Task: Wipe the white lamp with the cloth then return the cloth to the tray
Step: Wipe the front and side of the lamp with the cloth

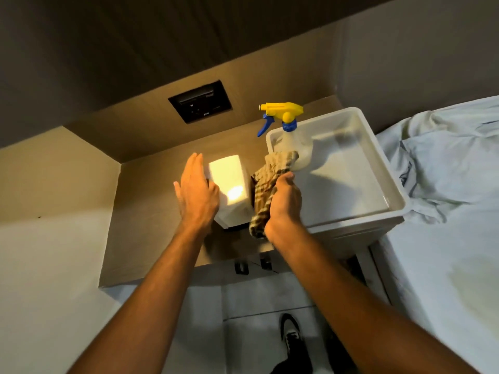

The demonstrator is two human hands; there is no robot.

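Note:
The white lamp (232,184) is a lit square shade standing on the bedside shelf, glowing from inside. My left hand (195,193) lies flat and open against the lamp's left side, fingers straight. My right hand (283,203) grips the checked beige cloth (270,184), which is bunched against the lamp's right side; one end hangs below my wrist and the other reaches up to the tray's near left corner. The white plastic tray (378,168) sits right of the lamp on the shelf.
A clear spray bottle (294,141) with a yellow and blue trigger stands in the tray's left corner. A dark socket panel (199,105) is set in the wall behind. A bed with pale sheets (442,184) fills the right. My shoe (291,336) is on the tiled floor.

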